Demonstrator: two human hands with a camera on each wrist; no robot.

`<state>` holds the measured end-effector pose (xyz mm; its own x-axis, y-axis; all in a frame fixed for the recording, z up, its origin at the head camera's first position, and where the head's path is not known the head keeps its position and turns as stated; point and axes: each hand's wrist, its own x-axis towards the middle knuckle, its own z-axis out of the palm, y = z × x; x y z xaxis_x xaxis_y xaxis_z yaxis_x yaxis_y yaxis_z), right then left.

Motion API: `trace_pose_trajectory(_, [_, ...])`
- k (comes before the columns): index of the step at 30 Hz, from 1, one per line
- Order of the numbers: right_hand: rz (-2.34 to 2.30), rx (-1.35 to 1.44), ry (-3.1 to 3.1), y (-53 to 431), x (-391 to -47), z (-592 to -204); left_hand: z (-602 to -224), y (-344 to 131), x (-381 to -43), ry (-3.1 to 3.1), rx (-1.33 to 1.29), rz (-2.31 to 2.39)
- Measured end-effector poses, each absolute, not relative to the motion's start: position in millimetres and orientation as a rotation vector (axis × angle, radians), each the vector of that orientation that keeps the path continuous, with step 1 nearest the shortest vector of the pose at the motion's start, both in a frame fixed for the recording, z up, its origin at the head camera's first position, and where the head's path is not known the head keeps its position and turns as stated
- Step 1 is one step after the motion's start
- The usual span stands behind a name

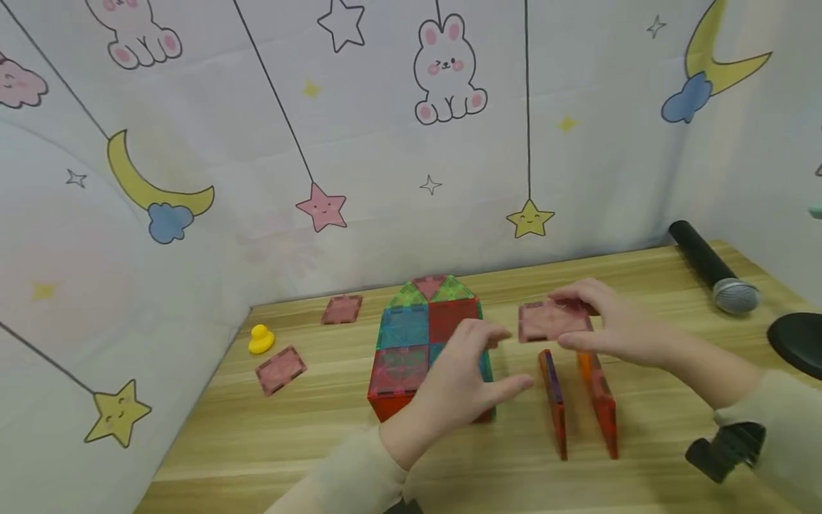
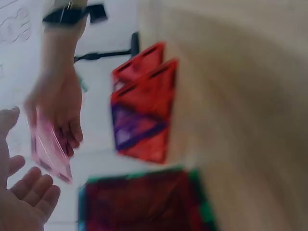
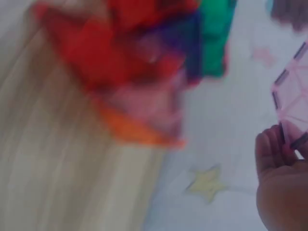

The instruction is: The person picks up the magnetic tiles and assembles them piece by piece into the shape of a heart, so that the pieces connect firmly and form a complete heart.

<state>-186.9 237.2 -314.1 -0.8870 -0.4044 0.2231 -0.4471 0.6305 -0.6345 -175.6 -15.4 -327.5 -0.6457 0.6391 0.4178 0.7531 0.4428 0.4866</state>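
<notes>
My right hand (image 1: 604,325) pinches a pink translucent magnetic tile (image 1: 541,322) at its right end, holding it above two standing tile panels. One panel (image 1: 554,403) is red and purple, the other (image 1: 600,403) red and orange; they stand upright side by side with a gap between. My left hand (image 1: 452,382) hovers with fingers and thumb spread and nothing in them. Behind it, partly covered, stands a block built of tiles (image 1: 403,328) in blue, red and green, with green and pink triangles at its far end. Both wrist views are blurred.
Two loose pink tiles (image 1: 280,370) (image 1: 342,309) and a yellow toy duck (image 1: 261,339) lie on the left of the wooden table (image 1: 308,435). A black microphone (image 1: 713,268) lies at the back right, near a round black base (image 1: 796,344). A printed cloth hangs behind.
</notes>
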Motion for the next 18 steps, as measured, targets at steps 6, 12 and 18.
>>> trace_pose_trajectory(6, [1.194, 0.531, -2.993, 273, -212, -349, -357, 15, -160, -2.576, -1.308, -0.650])
trace_pose_trajectory(12, [1.444, 0.499, -3.077, 274, -225, -374, -369, 33, -149, -2.532, -1.390, -0.334])
trace_pose_trajectory(18, [1.511, 0.592, -3.053, 273, -231, -391, -376, 32, -151, -2.652, -1.389, -0.356])
